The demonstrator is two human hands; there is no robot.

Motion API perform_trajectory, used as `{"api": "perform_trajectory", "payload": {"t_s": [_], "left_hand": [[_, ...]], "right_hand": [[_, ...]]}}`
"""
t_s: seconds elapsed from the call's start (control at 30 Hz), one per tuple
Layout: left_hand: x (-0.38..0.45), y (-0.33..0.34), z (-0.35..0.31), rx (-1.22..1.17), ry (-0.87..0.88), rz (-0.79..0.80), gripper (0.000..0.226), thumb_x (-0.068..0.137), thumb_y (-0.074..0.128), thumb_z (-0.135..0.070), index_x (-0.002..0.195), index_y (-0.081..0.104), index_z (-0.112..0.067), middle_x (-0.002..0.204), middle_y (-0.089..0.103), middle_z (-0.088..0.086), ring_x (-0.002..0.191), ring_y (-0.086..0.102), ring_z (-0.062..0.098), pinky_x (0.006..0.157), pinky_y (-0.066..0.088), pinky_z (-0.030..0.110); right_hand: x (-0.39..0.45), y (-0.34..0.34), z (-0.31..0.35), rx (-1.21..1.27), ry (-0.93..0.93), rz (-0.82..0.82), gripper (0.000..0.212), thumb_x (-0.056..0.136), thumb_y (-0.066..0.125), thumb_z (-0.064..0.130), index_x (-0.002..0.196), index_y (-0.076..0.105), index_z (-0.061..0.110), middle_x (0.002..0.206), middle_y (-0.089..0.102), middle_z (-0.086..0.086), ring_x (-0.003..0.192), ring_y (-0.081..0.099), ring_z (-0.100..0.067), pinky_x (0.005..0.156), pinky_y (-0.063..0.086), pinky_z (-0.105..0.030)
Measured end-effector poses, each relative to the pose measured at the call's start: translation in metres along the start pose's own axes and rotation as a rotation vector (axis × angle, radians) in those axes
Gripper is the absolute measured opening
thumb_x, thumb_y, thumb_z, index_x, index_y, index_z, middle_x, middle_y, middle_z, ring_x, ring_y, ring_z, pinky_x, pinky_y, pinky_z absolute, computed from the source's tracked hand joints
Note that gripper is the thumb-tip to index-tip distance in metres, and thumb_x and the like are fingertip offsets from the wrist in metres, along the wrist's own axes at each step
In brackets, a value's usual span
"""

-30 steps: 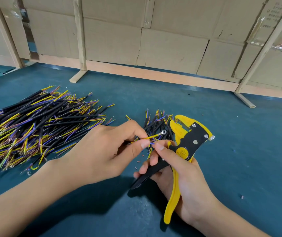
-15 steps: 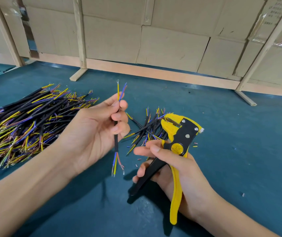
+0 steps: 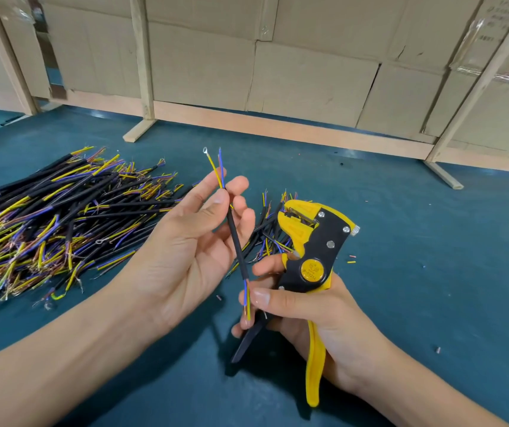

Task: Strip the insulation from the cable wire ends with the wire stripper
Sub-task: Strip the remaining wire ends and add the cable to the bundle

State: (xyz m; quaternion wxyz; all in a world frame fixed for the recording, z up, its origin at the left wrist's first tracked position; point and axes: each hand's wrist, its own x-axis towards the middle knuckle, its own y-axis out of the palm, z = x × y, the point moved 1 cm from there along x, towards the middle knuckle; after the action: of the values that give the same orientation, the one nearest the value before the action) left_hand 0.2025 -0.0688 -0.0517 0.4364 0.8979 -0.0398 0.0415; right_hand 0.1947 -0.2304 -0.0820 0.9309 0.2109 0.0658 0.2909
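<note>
Cardboard panels back a teal mat, with a big cable pile seen at 9 o'clock. One cable is pinched upright between thumb and fingertips of the left hand; half a second ago it was gripped lower, now it's been tilted so its bottom wires are touched by the right thumb. The wire stripper is gripped by the right hand, jaws up toward 12. Looks like that bottom end gets stripped next.
</note>
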Motion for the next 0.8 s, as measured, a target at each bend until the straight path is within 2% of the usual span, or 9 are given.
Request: {"api": "perform_trajectory", "payload": {"t_s": [0.17,0.27,0.37,0.43,0.5,0.57,0.63,0.73,0.8], "left_hand": [[0.002,-0.007,0.000,0.048,0.030,-0.008,0.045,0.090,0.056,-0.007,0.134,0.054,-0.013,0.116,0.072,-0.001,0.079,0.064,0.010,0.076,0.056,0.026],[0.003,-0.010,0.001,0.143,0.041,0.029,0.042,0.093,0.055,-0.012,0.135,0.055,-0.014,0.124,0.070,0.000,0.089,0.069,0.012,0.078,0.057,0.027],[0.001,-0.012,0.003,0.252,0.020,0.104,0.039,0.088,0.064,-0.010,0.127,0.064,-0.013,0.116,0.073,0.007,0.091,0.071,0.017,0.076,0.058,0.029],[-0.002,-0.013,0.005,0.368,-0.012,0.196,0.042,0.081,0.070,-0.005,0.123,0.067,-0.011,0.106,0.072,0.013,0.084,0.070,0.024,0.070,0.059,0.036],[-0.005,-0.013,0.006,0.496,-0.043,0.298,0.044,0.084,0.073,-0.001,0.126,0.063,-0.008,0.100,0.068,0.016,0.072,0.065,0.033,0.058,0.055,0.043],[-0.006,-0.013,0.003,0.606,-0.033,0.345,0.046,0.086,0.073,-0.001,0.129,0.059,-0.008,0.097,0.065,0.019,0.065,0.063,0.037,0.054,0.053,0.043],[-0.006,-0.013,-0.001,0.679,0.004,0.370,0.045,0.089,0.071,-0.001,0.130,0.056,-0.009,0.094,0.065,0.022,0.065,0.063,0.038,0.055,0.054,0.046],[-0.007,-0.012,-0.004,0.667,0.016,0.354,0.033,0.087,0.071,-0.008,0.119,0.062,-0.010,0.091,0.066,0.020,0.070,0.062,0.038,0.064,0.053,0.049],[-0.008,-0.010,-0.005,0.668,-0.010,0.392,0.025,0.088,0.071,-0.003,0.112,0.063,-0.004,0.091,0.064,0.021,0.068,0.062,0.039,0.060,0.052,0.046]], "right_hand": [[-0.001,0.000,0.001,-0.002,0.009,0.008,0.027,0.074,0.078,0.002,0.099,0.069,0.003,0.085,0.068,-0.025,0.067,0.065,-0.038,0.076,0.056,-0.056],[-0.001,0.000,0.001,0.009,0.007,0.004,0.026,0.075,0.077,0.002,0.099,0.068,0.002,0.082,0.066,-0.023,0.067,0.064,-0.038,0.076,0.055,-0.058],[-0.001,0.001,0.001,0.042,-0.001,-0.002,0.022,0.076,0.076,0.003,0.095,0.065,0.003,0.080,0.062,-0.021,0.066,0.062,-0.036,0.074,0.056,-0.056],[0.000,0.000,0.002,0.094,0.000,-0.015,0.021,0.074,0.075,0.004,0.093,0.064,0.003,0.077,0.059,-0.019,0.064,0.061,-0.034,0.072,0.056,-0.053],[0.002,-0.001,0.003,0.149,0.005,-0.028,0.026,0.073,0.073,0.004,0.096,0.061,0.002,0.076,0.058,-0.017,0.063,0.060,-0.034,0.071,0.056,-0.053],[0.003,-0.003,0.004,0.186,0.011,-0.043,0.030,0.073,0.074,0.005,0.100,0.059,0.003,0.076,0.058,-0.016,0.063,0.060,-0.033,0.071,0.056,-0.053],[0.003,-0.003,0.005,0.207,0.014,-0.045,0.029,0.074,0.074,0.005,0.098,0.059,0.005,0.076,0.060,-0.016,0.063,0.060,-0.033,0.071,0.056,-0.053],[0.002,-0.003,0.004,0.191,0.018,-0.012,0.028,0.075,0.073,0.006,0.097,0.055,0.006,0.080,0.063,-0.015,0.063,0.060,-0.031,0.072,0.056,-0.052],[0.002,-0.003,0.005,0.173,0.007,0.010,0.026,0.076,0.072,0.006,0.098,0.057,0.004,0.078,0.062,-0.016,0.063,0.059,-0.031,0.072,0.056,-0.052]]}}
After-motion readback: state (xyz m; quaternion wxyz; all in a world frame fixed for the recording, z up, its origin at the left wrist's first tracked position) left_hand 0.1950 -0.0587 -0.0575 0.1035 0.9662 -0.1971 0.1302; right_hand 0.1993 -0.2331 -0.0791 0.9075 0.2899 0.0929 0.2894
